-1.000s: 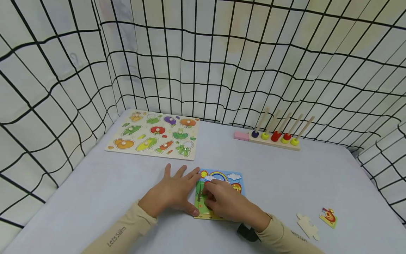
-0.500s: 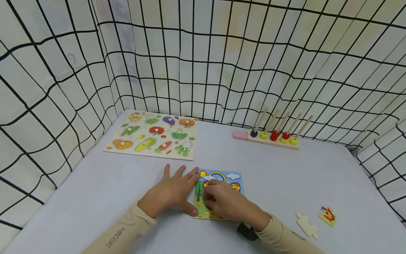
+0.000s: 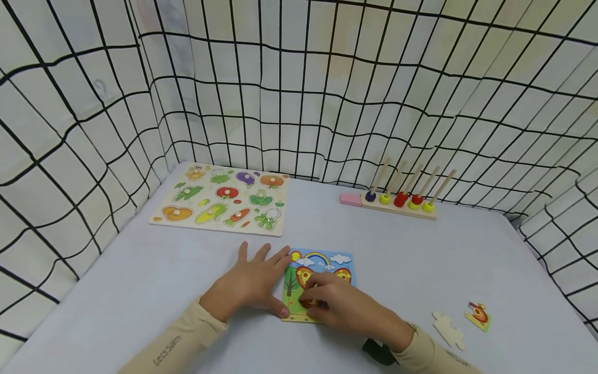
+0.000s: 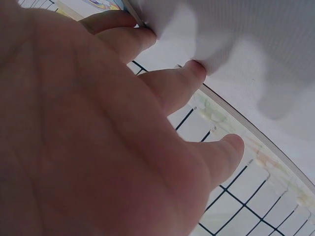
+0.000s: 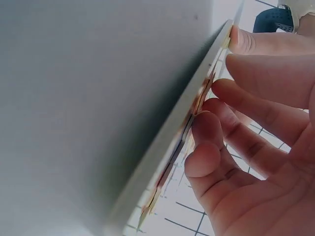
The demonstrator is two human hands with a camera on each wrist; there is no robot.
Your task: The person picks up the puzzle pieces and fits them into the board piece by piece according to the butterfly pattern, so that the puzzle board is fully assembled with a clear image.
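A small square jigsaw puzzle board [image 3: 342,258], with a sun, rainbow and butterfly picture, lies on the white table. My left hand [image 3: 253,280] lies spread at its left side, thumb at the lower left corner and a fingertip at the upper left. Over the board's lower middle, my right hand [image 3: 343,302] has its fingers bent, fingertips right at a red butterfly puzzle piece [image 3: 309,301]. In the right wrist view, my right thumb and a finger come close together against the board's face [image 5: 170,157]; I cannot tell whether they pinch the piece.
Two loose puzzle pieces lie to the right: a plain wooden one [image 3: 448,329] and a printed one [image 3: 478,316]. A vegetable peg board [image 3: 219,200] stands back left, a bead-and-rod counter [image 3: 399,206] back right. Black netting [image 3: 299,93] borders the table.
My right hand has shifted slightly down and right, its fingers less bunched, uncovering more of the butterfly's left wing. The left hand stays at the board's left side.
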